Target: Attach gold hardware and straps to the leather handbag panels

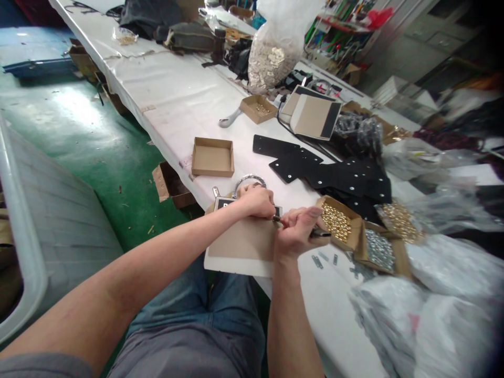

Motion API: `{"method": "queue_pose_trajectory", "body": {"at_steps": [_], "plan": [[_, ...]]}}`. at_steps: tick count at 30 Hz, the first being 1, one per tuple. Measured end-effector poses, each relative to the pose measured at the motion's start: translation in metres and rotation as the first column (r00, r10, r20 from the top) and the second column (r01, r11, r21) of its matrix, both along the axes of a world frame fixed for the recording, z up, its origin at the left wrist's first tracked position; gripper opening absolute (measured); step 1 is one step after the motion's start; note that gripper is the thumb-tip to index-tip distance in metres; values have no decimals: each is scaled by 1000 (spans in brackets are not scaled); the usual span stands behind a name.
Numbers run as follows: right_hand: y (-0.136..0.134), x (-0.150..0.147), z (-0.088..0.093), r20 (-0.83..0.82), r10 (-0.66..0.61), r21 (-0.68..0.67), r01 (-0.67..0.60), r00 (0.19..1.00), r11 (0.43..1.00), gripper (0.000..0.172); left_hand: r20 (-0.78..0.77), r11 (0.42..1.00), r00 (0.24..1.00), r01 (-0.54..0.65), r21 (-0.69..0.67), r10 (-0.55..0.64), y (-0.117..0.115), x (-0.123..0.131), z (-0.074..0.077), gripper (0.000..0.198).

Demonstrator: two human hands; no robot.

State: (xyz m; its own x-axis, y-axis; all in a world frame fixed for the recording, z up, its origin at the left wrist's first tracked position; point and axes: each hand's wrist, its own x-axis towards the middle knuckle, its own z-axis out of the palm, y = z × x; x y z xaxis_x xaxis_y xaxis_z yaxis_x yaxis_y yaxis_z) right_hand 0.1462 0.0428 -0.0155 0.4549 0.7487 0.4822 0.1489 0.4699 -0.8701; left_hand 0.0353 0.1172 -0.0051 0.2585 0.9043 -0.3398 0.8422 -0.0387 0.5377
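Note:
My left hand (256, 202) is closed over the upper part of a beige and white panel (236, 245). What its fingers pinch is hidden. My right hand (296, 231) is wrapped around a slim dark-handled tool (322, 234), whose handle sticks out to the right of the fist. The tool's narrow metal end points left and meets the fingers of my left hand at a black strip on the panel; its exact kind is unclear. Just beyond my left hand lies a shiny metal ring (249, 178). A metal tab (216, 192) stands out from the panel's upper left corner.
Right of my hands are boxes of gold-coloured rivets (335, 223) and silver pieces (378, 249), beside loose metal plates (317, 261). Black punched pieces (334, 176) spread behind them. An empty cardboard box (213, 157) sits ahead. A large plastic bin (66, 220) is left.

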Motion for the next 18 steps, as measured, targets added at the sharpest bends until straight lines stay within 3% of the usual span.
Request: {"method": "queue_pose_trajectory", "body": {"at_steps": [6,11,15,18], "plan": [[21,4,-1,37,-28,-135,33,999,990,66,30,990,992,125,-68,-124,4,-11,9,45],[43,5,2,76,5,-252,14,997,968,70,19,997,997,70,-44,-70,2,-8,8,49],[74,18,17,-90,198,-412,-218,976,885,75,20,999,1000,23,-34,-22,-1,-3,8,49],[99,33,27,-235,272,-439,-352,933,827,74,45,999,999,15,-51,-13,-1,-3,10,49]]}}
